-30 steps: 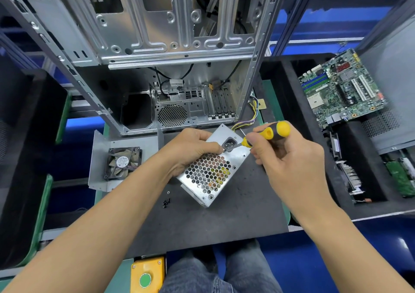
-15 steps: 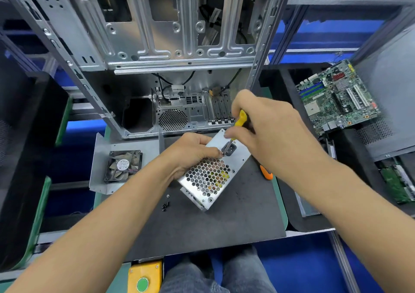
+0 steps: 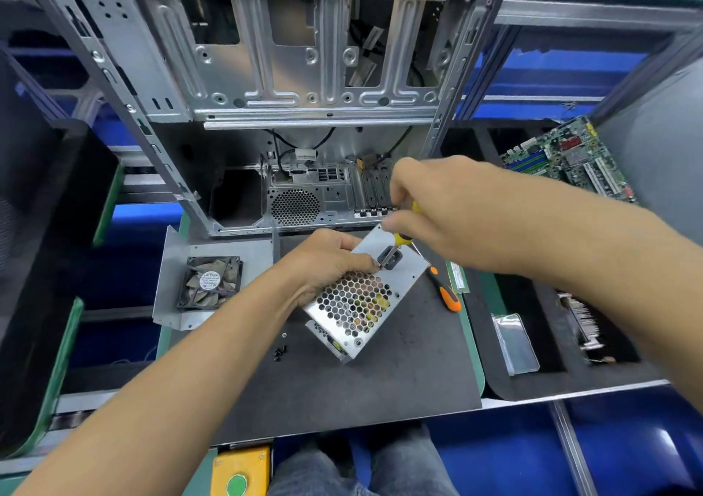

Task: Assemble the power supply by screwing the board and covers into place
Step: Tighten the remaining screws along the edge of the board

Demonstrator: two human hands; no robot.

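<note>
Since a second ago the right hand (image 3: 452, 214) has swung its yellow screwdriver (image 3: 404, 235) upright (tip down by the socket); the left hand (image 3: 327, 263) grips the power supply (image 3: 361, 297) on the surface (image 3: 342, 393).

An open computer case (image 3: 266, 77) stands at the mat's (image 3: 342, 393) far edge; a fan (image 3: 211, 282) lies left, a motherboard (image 3: 567, 161) and perhaps a bagged part (image 3: 513, 343) right

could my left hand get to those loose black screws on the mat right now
Probably not as things stand: the left hand is gripping the power supply. The screws lie uncovered on the mat beside it, so letting go would free the way.
</note>
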